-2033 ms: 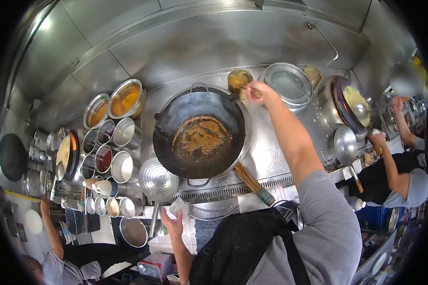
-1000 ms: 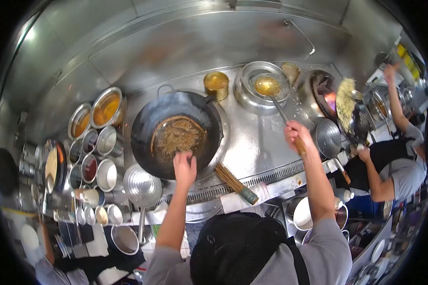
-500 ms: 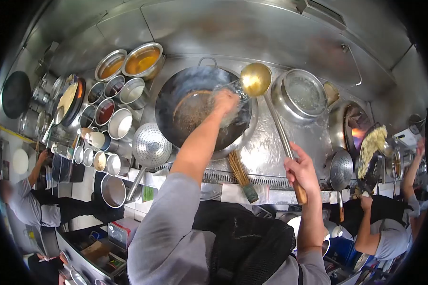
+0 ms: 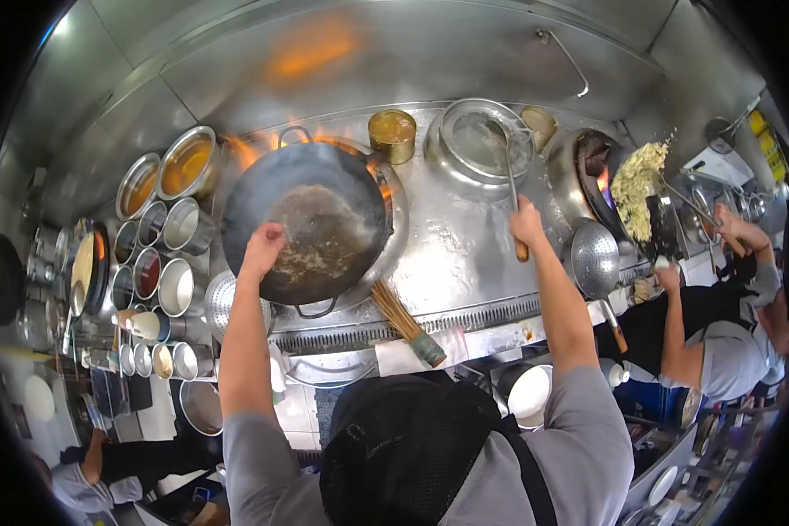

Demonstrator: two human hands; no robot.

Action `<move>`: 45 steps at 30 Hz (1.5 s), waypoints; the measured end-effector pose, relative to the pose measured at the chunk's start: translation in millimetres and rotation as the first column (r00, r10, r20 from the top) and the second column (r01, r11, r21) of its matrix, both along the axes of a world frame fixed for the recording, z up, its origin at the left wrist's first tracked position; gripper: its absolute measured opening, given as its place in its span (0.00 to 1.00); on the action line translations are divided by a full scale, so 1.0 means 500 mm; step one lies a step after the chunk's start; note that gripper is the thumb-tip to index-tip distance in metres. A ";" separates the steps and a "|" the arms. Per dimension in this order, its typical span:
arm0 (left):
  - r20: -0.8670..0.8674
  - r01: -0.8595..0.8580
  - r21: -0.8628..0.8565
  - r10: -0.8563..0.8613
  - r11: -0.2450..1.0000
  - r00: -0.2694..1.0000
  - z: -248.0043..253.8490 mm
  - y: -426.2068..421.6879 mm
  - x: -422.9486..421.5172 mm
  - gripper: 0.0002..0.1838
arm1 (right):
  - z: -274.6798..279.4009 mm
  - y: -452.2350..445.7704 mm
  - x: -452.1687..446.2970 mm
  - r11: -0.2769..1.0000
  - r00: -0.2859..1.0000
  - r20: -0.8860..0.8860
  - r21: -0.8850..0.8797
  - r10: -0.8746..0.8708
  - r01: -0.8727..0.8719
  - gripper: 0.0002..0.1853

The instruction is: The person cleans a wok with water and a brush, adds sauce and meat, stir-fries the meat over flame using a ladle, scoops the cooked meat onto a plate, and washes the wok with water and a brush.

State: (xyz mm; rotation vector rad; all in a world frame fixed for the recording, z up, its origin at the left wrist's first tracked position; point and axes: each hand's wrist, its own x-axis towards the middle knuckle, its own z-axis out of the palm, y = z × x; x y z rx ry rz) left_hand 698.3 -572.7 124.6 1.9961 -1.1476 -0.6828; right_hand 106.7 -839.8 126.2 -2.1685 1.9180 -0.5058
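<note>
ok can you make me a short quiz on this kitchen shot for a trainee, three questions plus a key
1. Multiple choice: which of the camera wearer's hands grips the handle of the ladle? A) left B) right C) both

2. True or false: flames show beside the wok.

3. Fill in: the far end of the ladle reaches into the ____.

Key:
1. B, the right hand
2. True
3. metal pot
</note>
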 end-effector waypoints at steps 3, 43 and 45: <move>-0.072 0.000 -0.014 -0.001 1.000 0.997 0.023 0.006 -0.025 0.18 | 0.089 0.003 0.015 0.834 0.716 0.662 0.510 -0.223 -0.212 0.11; 0.588 0.191 0.058 -0.188 0.980 0.787 -0.051 0.214 -0.338 0.16 | 0.075 -0.016 0.035 0.840 0.575 0.774 0.478 -0.264 -0.258 0.09; 0.621 0.150 0.056 -0.153 0.987 0.769 -0.073 0.214 -0.337 0.16 | 0.123 0.016 0.032 0.747 0.126 0.861 0.494 -0.493 -0.445 0.07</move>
